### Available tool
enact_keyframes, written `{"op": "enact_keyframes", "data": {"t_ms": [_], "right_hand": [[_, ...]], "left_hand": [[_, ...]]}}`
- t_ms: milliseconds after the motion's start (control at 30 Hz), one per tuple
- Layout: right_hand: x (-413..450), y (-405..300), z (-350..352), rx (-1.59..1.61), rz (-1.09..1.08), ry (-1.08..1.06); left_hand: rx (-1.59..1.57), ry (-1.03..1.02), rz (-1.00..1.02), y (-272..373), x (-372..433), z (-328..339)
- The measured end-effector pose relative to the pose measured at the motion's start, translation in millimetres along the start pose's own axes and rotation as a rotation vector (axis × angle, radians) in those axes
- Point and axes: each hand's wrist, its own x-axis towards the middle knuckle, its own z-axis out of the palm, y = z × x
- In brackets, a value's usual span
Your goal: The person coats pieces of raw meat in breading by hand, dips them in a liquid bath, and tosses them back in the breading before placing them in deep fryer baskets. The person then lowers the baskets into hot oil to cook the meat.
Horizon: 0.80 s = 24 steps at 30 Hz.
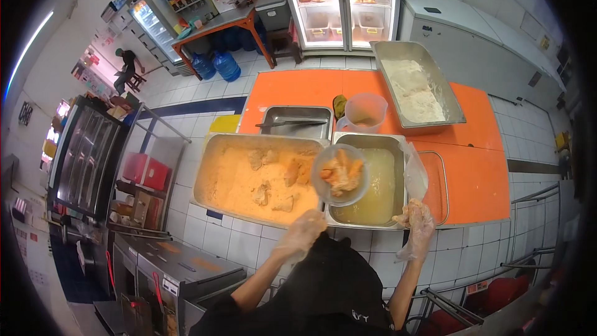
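My right hand (420, 233), in a clear plastic glove, holds a piece of coated chicken (411, 214) just right of a metal pan (335, 220) of yellowish liquid (380, 182). My left hand (303, 233), gloved too, is at the near edge of a large metal tray (201, 182). Its fingers are partly hidden, so whether it grips anything is unclear. Several chicken pieces (262, 193) lie in the tray's orange-tinted flour (238, 172). Between tray and pan, a round translucent plastic bowl (321, 191) contains orange, seasoned chicken pieces (343, 172).
Behind the pan stand a translucent plastic jug (366, 109) and a shallow metal tray (268, 114) with a dark utensil (298, 122) across it. A deep tray of white flour (454, 102) is at the right on the orange table (480, 177). A wire basket (446, 196) lies beside the pan.
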Motion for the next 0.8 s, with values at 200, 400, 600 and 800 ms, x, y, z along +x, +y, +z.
{"op": "enact_keyframes", "data": {"t_ms": [200, 400, 600, 800], "right_hand": [[-3, 0, 25, -0.218, -0.027, 0.057], [-11, 9, 86, -0.146, 0.063, -0.135], [-13, 58, 97, 0.132, 0.174, -0.080], [-25, 43, 148, 0.047, 0.137, -0.057]], "left_hand": [[0.519, 0.488, -0.086, -15, -19, -29], [0.709, 0.659, 0.066, -75, 7, -30], [0.356, 0.355, 0.312, -6, -1, -5], [0.465, 0.214, 0.633, -10, 56, -1]]}}
